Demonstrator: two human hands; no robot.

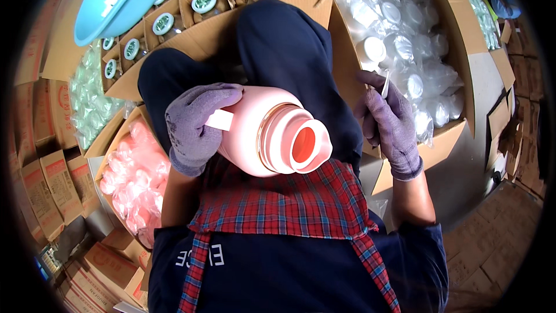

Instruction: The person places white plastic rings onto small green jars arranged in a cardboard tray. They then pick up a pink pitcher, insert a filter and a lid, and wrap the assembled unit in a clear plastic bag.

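A glossy pink vacuum jug (249,139) lies tilted over my lap, its spouted mouth facing right and a gold ring round its neck. My left hand (197,124), in a purple knit glove, grips it around the handle side; a pale tab of the handle shows beside the thumb. Off to the right, clear of the jug, my right hand (389,122) wears a matching glove. Between its fingertips it pinches a slim, pale, pointed tool (386,85), whose kind I cannot make out. The jug's base is hidden behind my left hand.
A divided carton (278,8) of jars with green-patterned tops stands ahead, a blue basin (98,20) resting on its left corner. Bagged white parts (414,87) fill a carton at right. Bagged pink parts (136,179) and green parts (87,101) sit at left.
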